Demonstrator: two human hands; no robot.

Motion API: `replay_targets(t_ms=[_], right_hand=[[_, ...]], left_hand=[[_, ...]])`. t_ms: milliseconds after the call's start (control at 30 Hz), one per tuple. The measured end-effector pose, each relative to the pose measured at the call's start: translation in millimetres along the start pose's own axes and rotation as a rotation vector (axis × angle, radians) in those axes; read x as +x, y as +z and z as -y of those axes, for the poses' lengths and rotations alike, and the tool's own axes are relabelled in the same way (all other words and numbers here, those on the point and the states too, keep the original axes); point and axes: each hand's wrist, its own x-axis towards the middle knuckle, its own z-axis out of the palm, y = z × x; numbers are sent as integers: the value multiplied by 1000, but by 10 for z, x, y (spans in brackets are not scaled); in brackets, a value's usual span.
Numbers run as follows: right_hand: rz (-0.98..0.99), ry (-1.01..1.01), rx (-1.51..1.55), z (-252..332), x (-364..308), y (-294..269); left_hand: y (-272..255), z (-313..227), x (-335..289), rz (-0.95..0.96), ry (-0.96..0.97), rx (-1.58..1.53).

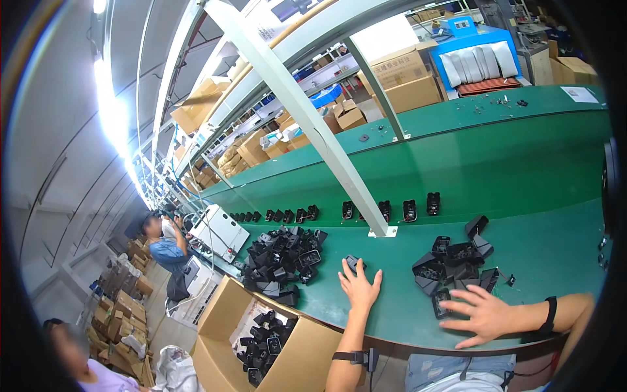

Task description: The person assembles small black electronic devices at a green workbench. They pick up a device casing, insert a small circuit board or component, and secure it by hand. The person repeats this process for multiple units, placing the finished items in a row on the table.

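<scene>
My left hand [358, 289] reaches over the green bench with its fingers spread. Its fingertips are at a small black plastic housing [353, 262] lying on the bench, and I see no closed grip on it. My right hand [484, 315] is stretched out flat, fingers apart, beside a loose pile of black plastic housings [461, 253]. Its fingers lie over the near edge of that pile, next to a black housing with a pale-rimmed opening [441, 303]. What lies under the right palm is hidden.
A larger heap of black housings [277, 258] sits left of my left hand. Below it stands an open cardboard box [219, 326] holding more. Several housings [409, 210] line the green conveyor belt [496, 150] beyond a white metal post [326, 147]. Two people are at the left.
</scene>
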Motion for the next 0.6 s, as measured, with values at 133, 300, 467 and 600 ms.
replay_targets(t_ms=[133,300,467,600], right_hand=[[47,41,-106,-63,-131,86],[-4,88,-115,-210,-29,183],[-62,117,-47,-251,-96,-24],[-363,189,-8,-706,-56,-355]], left_hand=[[125,-170,307,-55,117,-148],[66,-6,443,-117,81,-169],[140,39,570,-82,29,-213],[7,347,555,-63,11,-166]])
